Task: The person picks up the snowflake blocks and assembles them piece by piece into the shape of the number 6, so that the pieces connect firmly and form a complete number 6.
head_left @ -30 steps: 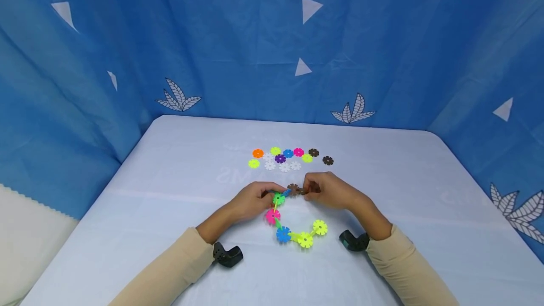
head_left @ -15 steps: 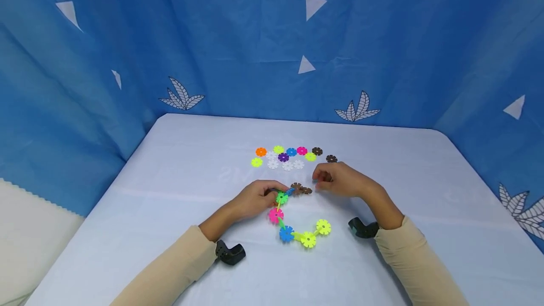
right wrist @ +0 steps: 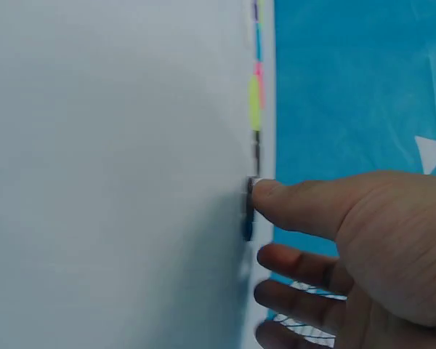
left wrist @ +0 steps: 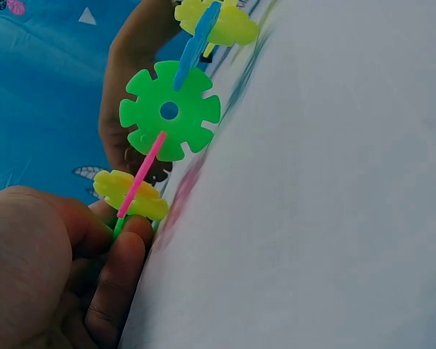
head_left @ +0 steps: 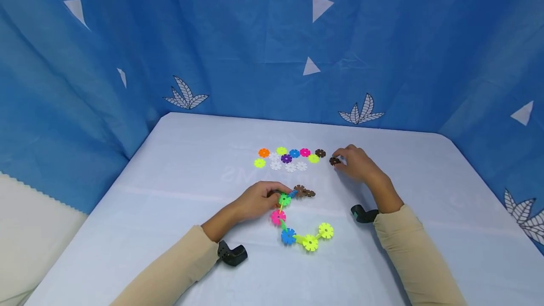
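My left hand (head_left: 257, 200) pinches the chain of interlocking snowflake discs by its upper left part, near a green disc (head_left: 284, 199). From there the chain curves down through a pink disc (head_left: 278, 217) and a blue disc (head_left: 288, 236) to yellow-green discs (head_left: 310, 242). Its other end carries brown discs (head_left: 300, 191) just beyond my left fingertips. My right hand (head_left: 359, 163) has thumb and index finger at a loose dark brown disc (head_left: 334, 160) on the table. In the right wrist view the thumb touches this disc (right wrist: 249, 211); the index fingertip is hidden there.
Loose discs lie in a cluster at the back: an orange one (head_left: 264, 153), a purple one (head_left: 286, 158), white ones (head_left: 291, 167) and another dark brown one (head_left: 320, 153). A blue curtain (head_left: 255, 51) hangs behind the white table (head_left: 191, 155).
My right hand has let go of the brown disc at the chain's end and moved back and right to the loose brown disc. My left hand still holds the chain.
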Motion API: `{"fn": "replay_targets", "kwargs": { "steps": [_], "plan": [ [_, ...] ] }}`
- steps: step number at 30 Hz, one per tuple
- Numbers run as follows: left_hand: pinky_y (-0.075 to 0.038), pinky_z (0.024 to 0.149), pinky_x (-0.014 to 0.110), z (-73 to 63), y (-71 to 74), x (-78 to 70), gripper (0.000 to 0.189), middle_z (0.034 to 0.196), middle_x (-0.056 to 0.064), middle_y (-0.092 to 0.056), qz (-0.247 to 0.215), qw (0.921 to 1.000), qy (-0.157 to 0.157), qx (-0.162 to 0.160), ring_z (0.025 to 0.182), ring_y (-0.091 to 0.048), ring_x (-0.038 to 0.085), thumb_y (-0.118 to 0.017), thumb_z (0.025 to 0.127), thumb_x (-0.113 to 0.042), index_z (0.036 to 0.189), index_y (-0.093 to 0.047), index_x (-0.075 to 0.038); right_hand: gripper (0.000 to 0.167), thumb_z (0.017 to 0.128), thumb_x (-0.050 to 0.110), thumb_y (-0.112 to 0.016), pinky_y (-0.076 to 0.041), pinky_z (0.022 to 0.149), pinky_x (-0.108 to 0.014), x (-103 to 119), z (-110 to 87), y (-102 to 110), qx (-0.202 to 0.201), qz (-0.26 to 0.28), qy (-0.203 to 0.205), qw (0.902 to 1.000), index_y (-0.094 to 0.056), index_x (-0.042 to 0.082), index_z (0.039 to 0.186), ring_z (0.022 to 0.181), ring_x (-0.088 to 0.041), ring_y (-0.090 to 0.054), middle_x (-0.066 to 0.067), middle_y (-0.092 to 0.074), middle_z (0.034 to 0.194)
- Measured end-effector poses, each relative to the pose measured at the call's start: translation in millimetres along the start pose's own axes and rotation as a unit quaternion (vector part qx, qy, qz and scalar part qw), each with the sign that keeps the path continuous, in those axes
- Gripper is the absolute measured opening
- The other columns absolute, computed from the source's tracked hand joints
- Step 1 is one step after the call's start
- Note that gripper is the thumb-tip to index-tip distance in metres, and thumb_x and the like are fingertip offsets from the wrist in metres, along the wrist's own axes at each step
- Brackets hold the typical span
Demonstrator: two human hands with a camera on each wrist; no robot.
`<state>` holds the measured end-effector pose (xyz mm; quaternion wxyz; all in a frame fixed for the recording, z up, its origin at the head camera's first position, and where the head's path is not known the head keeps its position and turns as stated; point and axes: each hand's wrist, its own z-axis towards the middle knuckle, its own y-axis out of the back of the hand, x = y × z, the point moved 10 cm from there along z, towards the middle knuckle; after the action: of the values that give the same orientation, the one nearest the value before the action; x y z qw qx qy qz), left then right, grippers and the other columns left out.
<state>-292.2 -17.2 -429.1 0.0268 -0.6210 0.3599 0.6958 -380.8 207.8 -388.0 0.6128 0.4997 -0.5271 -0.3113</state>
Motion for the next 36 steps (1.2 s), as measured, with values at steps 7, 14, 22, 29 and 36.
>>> {"fn": "replay_targets", "kwargs": {
  "steps": [7, 14, 22, 29, 36],
  "plan": [
    [-0.042, 0.064, 0.027, 0.0, 0.5, -0.1, 0.033, 0.078, 0.000, -0.060, 0.000, 1.0000, 0.009, 0.001, 0.069, -0.051, 0.015, -0.049, 0.104, -0.007, 0.123, -0.073, -0.019, 0.023, 0.095, 0.002, -0.067, -0.043, 0.101, -0.060, -2.8, -8.4, -6.5, -0.019, 0.016, 0.007, 0.9997, -0.069, 0.001, 0.118, 0.119, -0.043, -0.054, -0.023, -0.059, 0.123],
    [-0.042, 0.064, 0.027, -0.2, 0.8, -1.7, 0.033, 0.077, 0.000, -0.060, -0.004, 1.0000, 0.004, 0.005, 0.067, -0.049, 0.013, -0.049, 0.104, -0.007, 0.123, -0.072, -0.018, 0.024, 0.092, 0.001, -0.071, -0.050, 0.094, -0.053, -0.1, -10.7, -6.9, 0.006, 0.021, -0.002, 0.9998, -0.067, 0.000, 0.116, 0.101, -0.034, -0.059, -0.015, -0.064, 0.106],
    [-0.043, 0.065, 0.027, -0.7, 1.0, 1.4, 0.032, 0.080, 0.000, -0.062, -0.005, 1.0000, -0.003, 0.000, 0.070, -0.053, 0.016, -0.049, 0.104, -0.006, 0.122, -0.073, -0.018, 0.013, 0.090, -0.001, -0.073, -0.050, 0.079, -0.040, 11.2, -22.5, -13.1, 0.075, 0.079, 0.016, 0.9939, -0.066, 0.007, 0.099, 0.088, -0.025, -0.055, -0.004, -0.063, 0.091],
    [-0.046, 0.066, 0.027, -1.1, 2.7, 1.0, 0.031, 0.082, 0.000, -0.063, -0.012, 0.9998, -0.006, -0.015, 0.071, -0.056, 0.016, -0.049, 0.103, -0.004, 0.120, -0.073, -0.016, 0.009, 0.094, 0.003, -0.070, -0.051, 0.068, -0.032, 36.7, -34.1, -23.5, 0.133, 0.139, 0.048, 0.9802, -0.063, 0.009, 0.095, 0.080, -0.022, -0.057, -0.003, -0.063, 0.088],
    [-0.046, 0.066, 0.027, -1.9, 4.7, -2.6, 0.030, 0.084, 0.000, -0.063, -0.018, 0.9994, -0.016, -0.024, 0.070, -0.056, 0.015, -0.050, 0.101, -0.002, 0.118, -0.072, -0.013, 0.008, 0.096, 0.002, -0.067, -0.059, 0.075, -0.037, 53.3, -39.7, -33.5, 0.184, 0.258, 0.066, 0.9461, -0.061, 0.002, 0.103, 0.080, -0.025, -0.066, -0.009, -0.064, 0.091]
  ]
}}
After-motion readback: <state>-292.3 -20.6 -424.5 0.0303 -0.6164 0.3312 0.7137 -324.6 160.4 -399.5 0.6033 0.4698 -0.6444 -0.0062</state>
